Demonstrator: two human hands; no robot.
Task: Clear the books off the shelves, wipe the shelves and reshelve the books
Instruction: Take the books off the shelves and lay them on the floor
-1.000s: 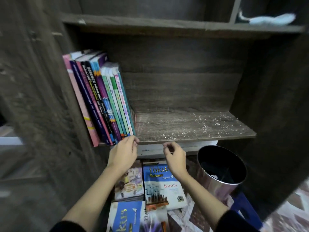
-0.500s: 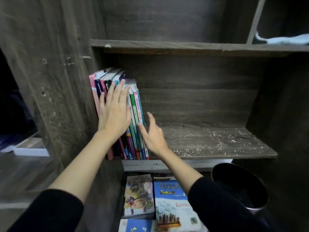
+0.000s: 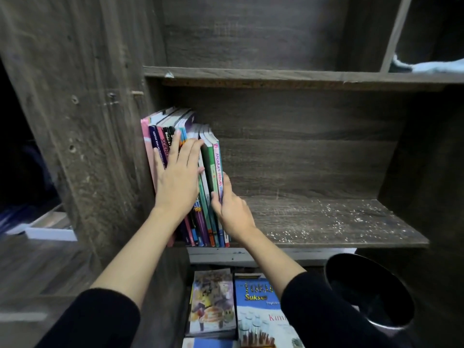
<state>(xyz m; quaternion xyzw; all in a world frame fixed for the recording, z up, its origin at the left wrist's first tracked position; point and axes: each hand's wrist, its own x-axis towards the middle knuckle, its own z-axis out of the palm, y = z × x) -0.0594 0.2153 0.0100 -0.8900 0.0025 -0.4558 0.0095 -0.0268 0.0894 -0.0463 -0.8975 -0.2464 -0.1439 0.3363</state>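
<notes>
**Books (image 3: 214,169) held on a dusty shelf (image 3: 326,222)**

They stand at its left end. The left hand (image 3: 177,182) presses flat on the spines, fingers spread. The right hand (image 3: 232,212) clasps the rightmost few. This looks like the clearing step. Next, squeeze the row and lift it out.

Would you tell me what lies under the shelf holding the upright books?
Flat books lie there: an illustrated book and a blue Sukses book, partly covered by the right sleeve. A black bin stands beside them. Anything farther back is hidden.
</notes>
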